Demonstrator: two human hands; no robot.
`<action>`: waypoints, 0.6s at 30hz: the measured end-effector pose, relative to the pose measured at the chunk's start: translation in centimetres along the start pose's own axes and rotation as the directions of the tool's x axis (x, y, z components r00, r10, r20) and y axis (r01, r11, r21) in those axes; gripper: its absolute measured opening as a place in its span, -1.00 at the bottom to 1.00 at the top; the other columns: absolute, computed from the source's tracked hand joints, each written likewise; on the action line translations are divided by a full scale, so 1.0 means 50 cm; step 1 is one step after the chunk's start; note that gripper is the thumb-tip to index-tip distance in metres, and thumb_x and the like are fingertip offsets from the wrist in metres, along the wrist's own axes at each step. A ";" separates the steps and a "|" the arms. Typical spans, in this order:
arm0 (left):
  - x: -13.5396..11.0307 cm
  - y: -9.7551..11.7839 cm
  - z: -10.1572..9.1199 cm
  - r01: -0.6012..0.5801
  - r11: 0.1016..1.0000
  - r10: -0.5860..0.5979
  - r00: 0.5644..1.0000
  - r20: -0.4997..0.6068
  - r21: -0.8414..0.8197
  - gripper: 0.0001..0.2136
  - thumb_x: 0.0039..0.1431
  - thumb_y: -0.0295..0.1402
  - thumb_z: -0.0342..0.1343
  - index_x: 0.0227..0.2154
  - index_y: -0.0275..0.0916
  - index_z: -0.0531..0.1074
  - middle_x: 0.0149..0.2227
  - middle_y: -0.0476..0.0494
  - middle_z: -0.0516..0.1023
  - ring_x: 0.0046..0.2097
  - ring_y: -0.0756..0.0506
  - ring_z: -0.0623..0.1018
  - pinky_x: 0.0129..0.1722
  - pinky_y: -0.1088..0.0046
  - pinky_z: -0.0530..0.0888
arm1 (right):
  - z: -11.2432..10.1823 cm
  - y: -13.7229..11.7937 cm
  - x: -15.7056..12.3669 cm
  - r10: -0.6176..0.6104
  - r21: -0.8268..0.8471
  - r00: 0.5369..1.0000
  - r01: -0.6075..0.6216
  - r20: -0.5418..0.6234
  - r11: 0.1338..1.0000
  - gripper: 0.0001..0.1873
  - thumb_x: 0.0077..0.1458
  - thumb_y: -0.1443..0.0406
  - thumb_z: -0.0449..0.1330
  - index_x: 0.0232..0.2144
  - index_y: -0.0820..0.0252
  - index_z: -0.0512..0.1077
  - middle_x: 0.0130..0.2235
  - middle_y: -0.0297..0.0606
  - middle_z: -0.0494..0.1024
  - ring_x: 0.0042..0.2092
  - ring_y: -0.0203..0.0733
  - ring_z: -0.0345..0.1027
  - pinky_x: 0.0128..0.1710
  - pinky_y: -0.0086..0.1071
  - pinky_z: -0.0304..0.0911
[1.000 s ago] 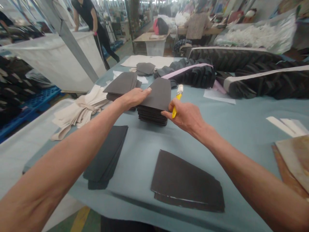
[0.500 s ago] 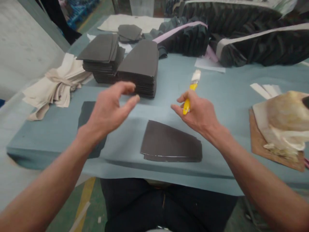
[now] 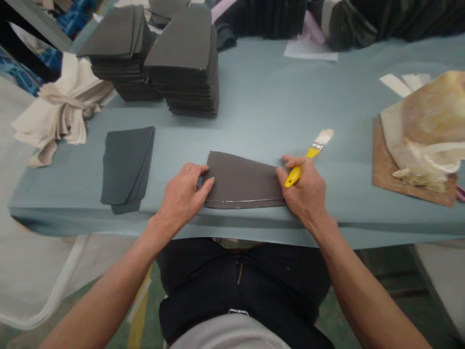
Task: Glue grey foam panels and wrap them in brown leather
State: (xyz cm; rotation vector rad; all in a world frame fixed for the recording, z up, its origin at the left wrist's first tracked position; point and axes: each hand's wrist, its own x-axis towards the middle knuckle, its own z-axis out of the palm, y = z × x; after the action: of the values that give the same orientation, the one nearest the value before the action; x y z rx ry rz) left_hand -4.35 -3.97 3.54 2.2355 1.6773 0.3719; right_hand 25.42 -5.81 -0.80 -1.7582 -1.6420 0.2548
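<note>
A dark brown-grey panel [image 3: 241, 179] lies flat near the table's front edge, with a glossy line along its near side and a second layer showing beneath. At its left end, my left hand [image 3: 187, 191] pinches the edge between thumb and fingers. My right hand [image 3: 303, 186] holds a yellow-handled paintbrush [image 3: 308, 157], its pale bristles pointing away to the upper right. The thumb side of that hand touches the panel's right end. To the left lies a small fanned pile of dark green-grey panels [image 3: 127, 167].
Two tall stacks of dark panels [image 3: 181, 58] stand at the back left, beside tied cream strips [image 3: 69, 106]. A stained, pale-covered container [image 3: 432, 121] rests on a brown board [image 3: 381, 169] at right. Bundled black material [image 3: 392, 24] lines the back.
Both hands have come down onto the panel's two ends, the left one closing on its edge. The brush stays in my right hand. The view has tilted downward.
</note>
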 end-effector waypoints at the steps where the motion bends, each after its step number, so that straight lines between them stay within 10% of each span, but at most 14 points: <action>1: -0.005 0.005 0.003 0.007 1.000 -0.007 1.000 -0.009 0.005 -0.64 0.41 -0.18 0.06 0.09 -0.28 0.51 -0.03 -0.29 0.61 -0.12 -0.22 0.60 0.02 0.17 0.54 | -0.001 -0.001 0.000 0.000 0.009 1.000 0.000 0.005 1.000 -0.80 0.28 0.11 0.12 -0.13 0.04 0.31 0.09 -0.01 0.68 0.08 0.09 0.61 0.12 0.00 0.45; 11: -0.048 0.025 0.000 0.058 0.998 -0.058 0.998 0.007 0.024 -0.41 0.31 0.04 0.21 0.26 -0.21 0.39 0.11 -0.26 0.59 -0.04 -0.24 0.61 0.04 0.18 0.57 | -0.024 0.014 -0.012 -0.013 0.087 0.998 0.007 0.068 0.996 -0.77 0.34 0.11 0.11 -0.07 0.07 0.37 0.00 -0.13 0.71 0.00 0.00 0.62 0.07 -0.13 0.45; 18: -0.066 0.012 -0.001 -0.125 0.981 0.116 0.991 0.065 0.147 -0.22 0.23 0.09 0.31 0.36 -0.23 0.27 0.27 -0.37 0.51 0.21 -0.39 0.55 0.28 0.03 0.47 | -0.029 0.014 -0.018 -0.048 0.018 0.995 0.047 0.093 0.999 -0.80 0.33 0.18 0.10 -0.06 0.09 0.38 -0.03 -0.14 0.68 -0.03 -0.01 0.58 0.06 -0.16 0.42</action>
State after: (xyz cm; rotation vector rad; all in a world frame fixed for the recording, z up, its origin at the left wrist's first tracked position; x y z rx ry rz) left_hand -4.74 -7.27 3.79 2.4408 1.5947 0.2139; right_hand 26.66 -7.10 -0.46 -1.7160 -1.7410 0.3309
